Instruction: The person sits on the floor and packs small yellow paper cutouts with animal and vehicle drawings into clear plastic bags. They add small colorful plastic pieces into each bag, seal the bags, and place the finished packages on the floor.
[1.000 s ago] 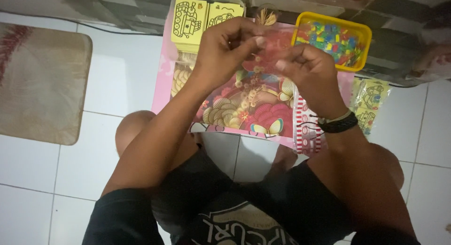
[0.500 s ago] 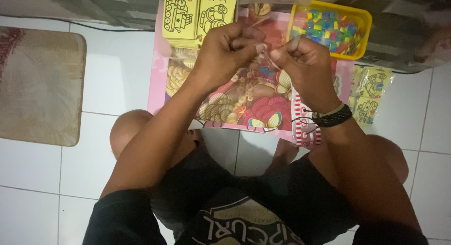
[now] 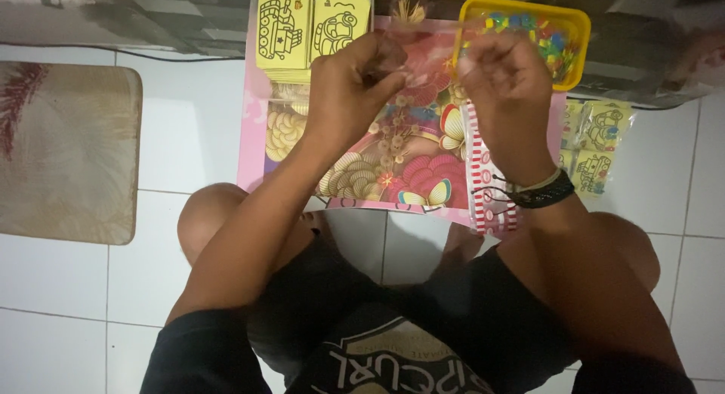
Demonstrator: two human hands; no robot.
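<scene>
fingers (image 3: 393,69) of the left hand (image 3: 351,84) and right hand (image 3: 502,80) pinch a clear plastic strip (image 3: 430,33), now pulled wider apart than before, above the flowery board (image 3: 393,160), near the yellow tray (image 3: 575,31).

1. Left hand (image 3: 355,84) and right hand (image 3: 502,80) pinch a clear plastic sleeve (image 3: 430,50) over the pink floral board (image 3: 393,160).
2. Yellow tray (image 3: 563,24) of coloured pieces at one o'clock.
3. Yellow picture cards (image 3: 310,31) at eleven o'clock.
4. Mat (image 3: 64,152) at nine o'clock.
</scene>
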